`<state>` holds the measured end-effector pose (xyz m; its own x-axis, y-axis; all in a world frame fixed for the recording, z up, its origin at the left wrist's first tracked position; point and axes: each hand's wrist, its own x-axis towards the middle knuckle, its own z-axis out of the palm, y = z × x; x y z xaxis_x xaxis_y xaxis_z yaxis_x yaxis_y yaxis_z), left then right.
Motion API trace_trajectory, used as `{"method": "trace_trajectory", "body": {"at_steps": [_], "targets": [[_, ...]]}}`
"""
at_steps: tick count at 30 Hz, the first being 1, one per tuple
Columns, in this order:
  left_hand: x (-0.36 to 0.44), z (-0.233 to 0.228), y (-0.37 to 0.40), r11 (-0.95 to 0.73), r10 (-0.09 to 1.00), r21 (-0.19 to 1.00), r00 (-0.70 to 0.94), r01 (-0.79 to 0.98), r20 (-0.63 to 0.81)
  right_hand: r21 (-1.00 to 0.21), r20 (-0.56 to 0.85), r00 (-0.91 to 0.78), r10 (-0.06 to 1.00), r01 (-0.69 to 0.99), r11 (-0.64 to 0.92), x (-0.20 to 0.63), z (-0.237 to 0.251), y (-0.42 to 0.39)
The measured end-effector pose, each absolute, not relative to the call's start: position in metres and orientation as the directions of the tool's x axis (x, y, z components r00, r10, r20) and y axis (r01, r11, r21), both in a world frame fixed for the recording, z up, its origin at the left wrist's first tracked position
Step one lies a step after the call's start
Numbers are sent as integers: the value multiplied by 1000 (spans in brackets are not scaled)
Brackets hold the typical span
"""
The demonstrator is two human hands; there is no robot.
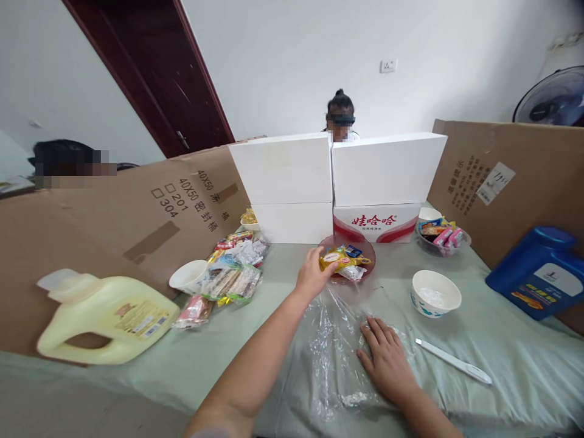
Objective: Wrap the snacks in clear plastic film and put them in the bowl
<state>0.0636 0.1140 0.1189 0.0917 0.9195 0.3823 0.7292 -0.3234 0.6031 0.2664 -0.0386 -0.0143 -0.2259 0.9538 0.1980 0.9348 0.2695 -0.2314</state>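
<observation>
My left hand [312, 274] reaches to the reddish see-through bowl [370, 267], with its fingers closed on a yellow snack packet [335, 258]. Other small wrapped snacks, a silver packet [350, 272] among them, lie in the bowl under and beside it. Flat on a clear plastic bag [326, 353] rests my right hand [385, 359], fingers stretched out and slightly apart. The bag is spread over the green cloth in front of the bowl. To the right of this hand lies a white long-handled tool [454, 361]; its kind is unclear.
Snack packets [235, 283] and a paper bowl [188, 277] stand left, by a yellow jug [112, 319]. On the right are a paper bowl [435, 294], a snack-filled clear bowl [442, 240] and a blue bottle [541, 274]. White boxes [292, 182] wall the back; a person sits behind.
</observation>
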Motion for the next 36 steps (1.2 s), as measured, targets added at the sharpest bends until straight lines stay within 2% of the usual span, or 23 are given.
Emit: {"method": "trace_trajectory", "body": {"at_steps": [2, 4, 5, 8, 9, 11, 15, 17, 19, 21, 23, 25, 26, 27, 29, 31, 34, 36], "targets": [[84, 124, 111, -329, 896, 502, 97, 800, 433, -231, 202, -226, 953, 934, 271, 267, -14, -39], [103, 119, 91, -447, 843, 393, 233, 803, 484, -228, 223, -229, 948, 933, 279, 268, -15, -39], [112, 112, 75, -560, 789, 342, 361, 754, 497, -223, 237, -232, 943, 932, 285, 269, -16, -38], [128, 75, 21, -767, 641, 279, 660, 578, 392, -188, 268, -252, 930, 933, 307, 268, -18, -35], [128, 61, 6, -789, 614, 277, 712, 548, 340, -171, 268, -255, 929, 937, 306, 267, -20, -36], [119, 34, -16, -745, 666, 279, 694, 606, 274, -142, 259, -228, 939, 952, 270, 266, -22, -42], [61, 7, -24, -539, 842, 238, 518, 808, 148, -140, 245, -112, 963, 979, 149, 273, -22, -78], [28, 6, -19, -501, 865, 218, 492, 837, 100, -156, 243, -69, 968, 982, 109, 277, -14, -96], [8, 7, -15, -530, 847, 206, 526, 822, 81, -181, 263, -55, 963, 978, 105, 275, -2, -102], [5, 9, -13, -593, 803, 202, 592, 780, 70, -221, 295, -118, 948, 957, 187, 264, 10, -94], [16, 10, -11, -649, 755, 203, 653, 734, 54, -257, 303, -263, 916, 903, 344, 247, 18, -74], [29, 10, -11, -675, 728, 209, 685, 707, 31, -272, 253, -398, 882, 846, 459, 236, 17, -49], [33, 10, -10, -674, 727, 211, 687, 708, 20, -270, 207, -412, 887, 847, 457, 236, 13, -38], [34, 10, -9, -666, 733, 210, 680, 716, 10, -263, 157, -375, 914, 876, 404, 239, 9, -27], [26, 9, -6, -632, 764, 198, 646, 750, -8, -221, 90, -195, 977, 952, 211, 253, -3, -13], [8, 7, -2, -572, 811, 176, 584, 801, -20, -173, 102, -37, 994, 983, 54, 271, -13, -6], [-22, 5, 4, -427, 902, 142, 432, 893, -4, -151, 157, 2, 988, 988, 22, 290, -19, -6], [-37, 5, 2, -333, 943, 149, 327, 931, 59, -187, 200, -13, 980, 981, 51, 294, -15, -13]]}}
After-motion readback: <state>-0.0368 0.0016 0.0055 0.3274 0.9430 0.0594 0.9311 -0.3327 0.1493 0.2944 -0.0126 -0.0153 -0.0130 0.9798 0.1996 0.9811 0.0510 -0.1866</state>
